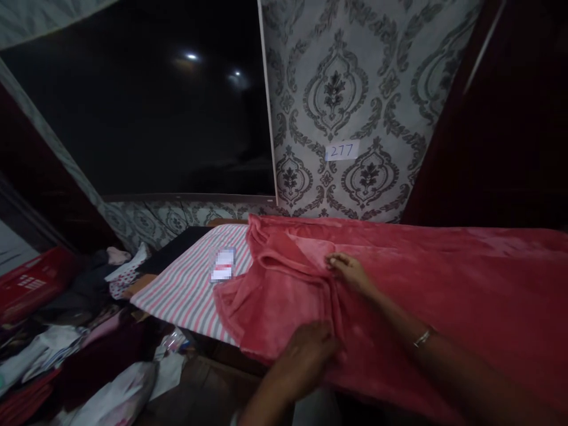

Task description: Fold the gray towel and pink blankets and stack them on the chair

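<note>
A plush red blanket lies spread over the right side of the surface, its left end bunched and folded over in layers. My right hand is closed in a pinch at the fold, fingertips on the blanket's edge. Nearer to me, my left hand has its fingers curled on the front part of the same fold; its fingertips are partly hidden and dim. Under the blanket's left end shows a striped pink, grey and white cloth. On that cloth lies a phone-like object with a blurred screen.
A large dark television hangs on the patterned wall, which bears a paper label reading 277. At lower left are piled clothes and a red bag-like item. Dark wood panelling stands at right.
</note>
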`<state>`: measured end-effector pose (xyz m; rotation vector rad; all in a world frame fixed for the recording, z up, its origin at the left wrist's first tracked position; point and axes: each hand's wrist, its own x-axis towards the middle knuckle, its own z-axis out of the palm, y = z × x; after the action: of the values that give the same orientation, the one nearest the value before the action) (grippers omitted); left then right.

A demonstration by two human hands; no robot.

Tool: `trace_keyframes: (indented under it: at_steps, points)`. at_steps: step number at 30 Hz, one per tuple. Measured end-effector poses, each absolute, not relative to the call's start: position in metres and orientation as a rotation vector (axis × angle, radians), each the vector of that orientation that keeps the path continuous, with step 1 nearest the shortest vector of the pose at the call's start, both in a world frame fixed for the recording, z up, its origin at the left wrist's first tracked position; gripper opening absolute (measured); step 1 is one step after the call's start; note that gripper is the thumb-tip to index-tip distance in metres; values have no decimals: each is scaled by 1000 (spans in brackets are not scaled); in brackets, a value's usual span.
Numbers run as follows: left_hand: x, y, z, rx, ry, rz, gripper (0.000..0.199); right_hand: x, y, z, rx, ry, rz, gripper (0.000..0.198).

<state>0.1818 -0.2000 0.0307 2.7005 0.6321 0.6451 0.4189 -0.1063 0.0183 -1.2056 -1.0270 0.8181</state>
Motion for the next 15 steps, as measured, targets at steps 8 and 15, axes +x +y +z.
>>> trace_keyframes:
  at_steps: [8,15]
  points:
    - [182,-200,-16,2473,706,856,29,356,-68,57,-1347,-1899,102,57]
    - [193,-208,-34,2591,805,959,11,296,-37,70,-1462,-2105,233,54]
